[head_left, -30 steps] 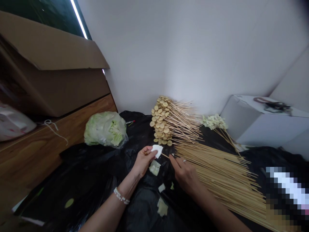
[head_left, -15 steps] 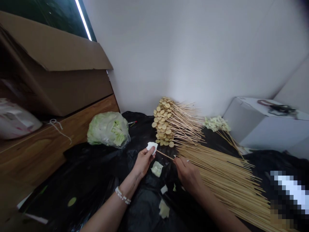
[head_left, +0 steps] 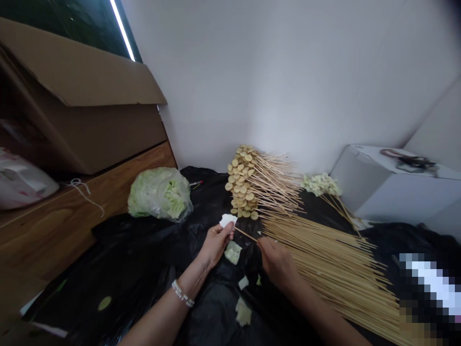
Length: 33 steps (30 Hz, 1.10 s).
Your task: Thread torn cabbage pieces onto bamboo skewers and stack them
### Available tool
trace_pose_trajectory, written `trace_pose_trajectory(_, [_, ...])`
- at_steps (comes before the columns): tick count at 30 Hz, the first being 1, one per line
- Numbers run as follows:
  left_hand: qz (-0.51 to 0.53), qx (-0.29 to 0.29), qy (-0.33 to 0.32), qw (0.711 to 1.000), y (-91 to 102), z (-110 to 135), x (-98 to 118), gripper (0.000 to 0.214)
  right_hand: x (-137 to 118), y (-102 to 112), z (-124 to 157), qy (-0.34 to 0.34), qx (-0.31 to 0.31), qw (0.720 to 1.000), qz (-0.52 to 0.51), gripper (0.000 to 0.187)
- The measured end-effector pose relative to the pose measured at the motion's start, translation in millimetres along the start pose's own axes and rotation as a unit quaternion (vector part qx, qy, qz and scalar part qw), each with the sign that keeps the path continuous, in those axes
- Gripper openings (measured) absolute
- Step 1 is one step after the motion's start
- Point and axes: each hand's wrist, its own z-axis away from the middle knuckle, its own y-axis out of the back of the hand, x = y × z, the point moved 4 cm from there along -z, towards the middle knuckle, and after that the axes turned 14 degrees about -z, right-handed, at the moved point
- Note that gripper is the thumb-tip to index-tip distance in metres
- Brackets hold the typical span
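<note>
My left hand (head_left: 216, 242) pinches a pale cabbage leaf piece (head_left: 228, 220) between thumb and fingers. A thin bamboo skewer (head_left: 246, 234) runs from that leaf to my right hand (head_left: 275, 257), whose fingers are closed around it. Whether the tip has gone through the leaf is hidden by my left thumb. Just below my left hand lies another cabbage piece (head_left: 233, 252) on the black plastic sheet (head_left: 212, 298). To the right of my right hand spreads a broad layer of bare bamboo skewers (head_left: 334, 269). Beyond both hands is a pile of skewered potato slices (head_left: 243, 180).
A clear bag of cabbage (head_left: 162, 194) sits at left, near a pen (head_left: 196, 183). Skewered cabbage (head_left: 321, 184) lies by a white box (head_left: 382, 187). A large cardboard box (head_left: 90, 129) stands on wood at left. Leaf scraps (head_left: 243, 312) lie in front.
The view has shifted slightly. Both hands keep hold of the leaf and skewer, and the leaf appears turned a little; little else differs.
</note>
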Motion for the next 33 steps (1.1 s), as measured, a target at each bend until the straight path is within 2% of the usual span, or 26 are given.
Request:
trace_pose_trajectory(6, [-0.011, -0.012, -0.011, 1.0, -1.5, -1, -2, 0.031, 2, -5, -1, -0.04, -0.052, 0.997, -0.043, 0.023])
trace_pose_trajectory(12, [-0.016, 0.001, -0.024, 1.0, -3.2, 0, -3, 0.032, -5, -4, -3, -0.011, 0.002, 1.0, 0.024, 0.024])
trace_pose_trajectory(18, [-0.04, -0.009, -0.036, 0.999, -2.7, 1, 1, 0.032, 1, -1, -8, -0.088, -0.034, 0.987, -0.132, 0.025])
trace_pose_trajectory(21, [-0.034, -0.028, -0.04, 0.998, -4.2, 3, 6, 0.04, 5, 2, -9, -0.096, -0.035, 0.985, -0.14, 0.025])
trace_pose_trajectory(24, [-0.029, -0.036, -0.017, 0.999, -6.6, 5, 5, 0.047, 4, 1, -10, -0.097, -0.051, 0.984, -0.144, 0.026])
trace_pose_trajectory(26, [-0.031, -0.025, -0.01, 0.999, -6.8, 5, 5, 0.046, 3, -2, -8, -0.097, -0.07, 0.983, -0.142, 0.025])
trace_pose_trajectory(28, [-0.031, 0.0, -0.03, 0.999, -4.8, 5, 7, 0.046, 1, -4, -6, -0.095, -0.088, 0.983, -0.128, 0.021])
trace_pose_trajectory(33, [-0.026, 0.048, -0.076, 0.996, 0.2, 4, 14, 0.052, -3, -6, 1, -0.076, -0.117, 0.99, -0.023, 0.021])
